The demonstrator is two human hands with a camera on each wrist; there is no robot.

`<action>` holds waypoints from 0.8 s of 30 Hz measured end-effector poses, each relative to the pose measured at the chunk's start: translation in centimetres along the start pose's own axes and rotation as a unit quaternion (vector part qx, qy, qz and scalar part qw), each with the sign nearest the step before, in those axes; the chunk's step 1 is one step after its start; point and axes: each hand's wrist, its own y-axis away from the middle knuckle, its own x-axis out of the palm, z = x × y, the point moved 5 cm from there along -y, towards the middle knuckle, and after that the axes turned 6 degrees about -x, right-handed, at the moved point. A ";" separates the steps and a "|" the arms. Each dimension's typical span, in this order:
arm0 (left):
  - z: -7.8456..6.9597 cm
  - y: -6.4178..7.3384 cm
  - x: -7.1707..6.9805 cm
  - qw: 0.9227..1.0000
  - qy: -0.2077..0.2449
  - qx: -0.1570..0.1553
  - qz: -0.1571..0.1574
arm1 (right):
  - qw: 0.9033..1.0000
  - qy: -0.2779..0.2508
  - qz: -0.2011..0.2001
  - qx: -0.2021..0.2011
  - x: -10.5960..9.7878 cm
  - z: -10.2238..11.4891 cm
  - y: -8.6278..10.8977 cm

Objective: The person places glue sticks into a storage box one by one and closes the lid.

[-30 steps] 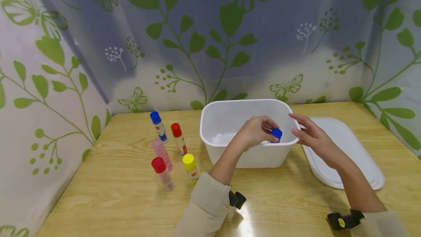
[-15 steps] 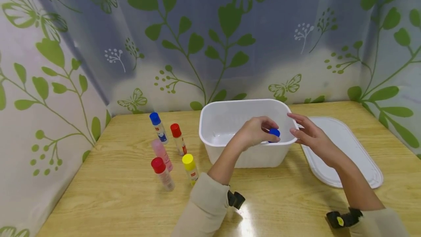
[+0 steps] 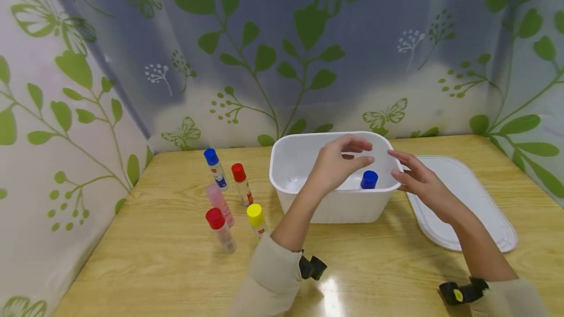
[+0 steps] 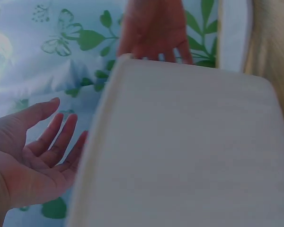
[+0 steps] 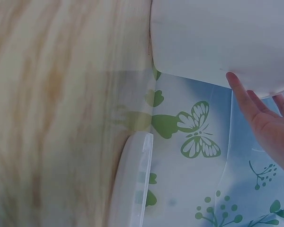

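In the head view, a white plastic box (image 3: 335,207) stands on the wooden table. Inside its right end stands a small bottle with a blue cap (image 3: 369,180); the front wall hides its body. My left hand (image 3: 337,163) hovers over the box, thumb and fingers spread apart and holding nothing. The fingers of my right hand (image 3: 418,180) touch the box's right rim and wall from outside. Both the left wrist and right wrist views show the box's outer wall, with the left hand (image 4: 42,161) and the right hand (image 5: 270,123) beside it.
Left of the box stand several small labelled bottles: blue-capped (image 3: 216,169), red-capped (image 3: 242,184), pink (image 3: 220,204), another red-capped (image 3: 222,230) and yellow-capped (image 3: 257,219). A white lid (image 3: 467,204) lies right of the box. A patterned curtain (image 3: 246,62) hangs behind the table (image 3: 154,263).
My left hand has let go of the blue-capped bottle and risen up and slightly left, its fingers parting. The bottle now stands in the box. My right hand has stayed at the rim.
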 end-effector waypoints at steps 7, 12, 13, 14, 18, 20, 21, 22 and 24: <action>-2.7 3.8 -4.0 0.998 0.011 0.058 -0.022 | 1.000 0.000 -0.006 -0.011 -0.1 -0.1 0.2; -2.4 7.0 -7.5 0.995 0.009 0.082 -0.054 | 1.000 0.022 -0.002 -0.002 -0.1 -0.1 0.3; -2.1 7.7 -8.2 0.995 0.006 0.077 -0.063 | 1.000 0.027 -0.001 0.000 -0.1 -0.1 0.3; -1.8 8.3 -8.8 0.995 0.003 0.067 -0.073 | 1.000 0.031 0.000 0.001 -0.1 -0.1 0.2; 0.0 10.9 -10.9 0.993 -0.008 0.013 -0.116 | 0.999 0.036 0.004 0.006 0.0 -0.1 0.2; 1.0 11.9 -11.5 0.991 -0.011 -0.010 -0.132 | 0.999 0.037 0.005 0.006 0.1 -0.1 0.1; 1.5 12.4 -11.7 0.990 -0.012 -0.017 -0.140 | 0.999 0.037 0.005 0.006 0.1 -0.1 0.1; 2.0 12.8 -11.9 0.989 -0.012 -0.024 -0.148 | 0.999 0.037 0.004 0.005 0.1 -0.1 0.0; 3.0 13.5 -12.2 0.986 -0.011 -0.041 -0.161 | 0.999 0.036 0.005 0.002 0.1 -0.1 -0.1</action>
